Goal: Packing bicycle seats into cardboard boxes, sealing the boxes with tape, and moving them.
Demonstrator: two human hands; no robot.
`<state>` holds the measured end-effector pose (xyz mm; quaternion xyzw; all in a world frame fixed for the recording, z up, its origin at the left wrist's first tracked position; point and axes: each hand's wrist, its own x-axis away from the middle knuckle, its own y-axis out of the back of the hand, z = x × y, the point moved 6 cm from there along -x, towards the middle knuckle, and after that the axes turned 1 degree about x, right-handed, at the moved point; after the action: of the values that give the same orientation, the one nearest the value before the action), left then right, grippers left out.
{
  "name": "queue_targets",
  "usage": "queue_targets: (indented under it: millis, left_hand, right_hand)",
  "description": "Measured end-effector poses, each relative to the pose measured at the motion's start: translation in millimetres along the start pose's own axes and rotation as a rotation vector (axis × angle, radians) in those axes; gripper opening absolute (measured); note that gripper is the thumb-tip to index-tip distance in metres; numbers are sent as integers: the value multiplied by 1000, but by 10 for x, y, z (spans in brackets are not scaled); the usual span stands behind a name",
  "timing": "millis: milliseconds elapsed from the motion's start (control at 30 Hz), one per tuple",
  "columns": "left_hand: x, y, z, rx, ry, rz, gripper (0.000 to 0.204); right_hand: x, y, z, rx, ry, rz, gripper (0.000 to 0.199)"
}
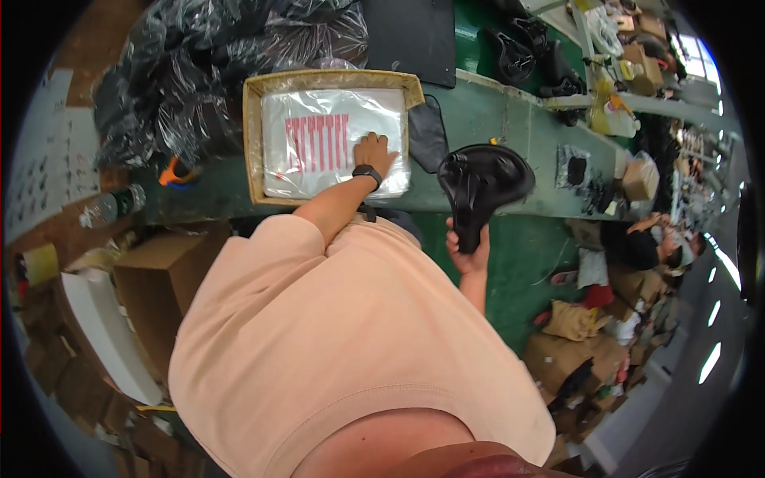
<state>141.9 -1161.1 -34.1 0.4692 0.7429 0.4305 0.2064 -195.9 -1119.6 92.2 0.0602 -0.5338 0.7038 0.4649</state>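
My left hand (374, 151), with a black watch on its wrist, lies flat on a stack of clear plastic bags (311, 143) printed with red stripes. The bags rest in a shallow tan tray (253, 143) on the green workbench (510, 127). My right hand (468, 253) grips the narrow nose of a black bicycle saddle (486, 179). It holds the saddle upright at the bench's near edge, to the right of the tray. A peach shirt fills the lower middle of the view.
A heap of black parts in clear plastic (199, 72) lies left of and behind the tray. More saddles (526, 52) sit further back. Cardboard boxes (159, 279), a bottle (111, 205) and an orange tool (177, 173) are at left. Another person (645, 243) works at right.
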Motion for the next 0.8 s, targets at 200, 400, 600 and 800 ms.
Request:
queue_targets:
  millis: [200,400,600,800]
  left_hand:
    - [20,-45,239,116,81,-30,25]
    - [140,38,780,881,333,156,31]
    - [199,680,1254,859,397,-164,28]
    - [48,1821,1450,1090,305,-246,23]
  right_hand:
    - [404,-535,-83,355,302,-70,67]
    - [-267,-1079,-417,450,226,-84,60]
    - [-1592,-1350,-985,931,323,12,97]
    - [-1730,-1786,-1169,1646,606,272,106]
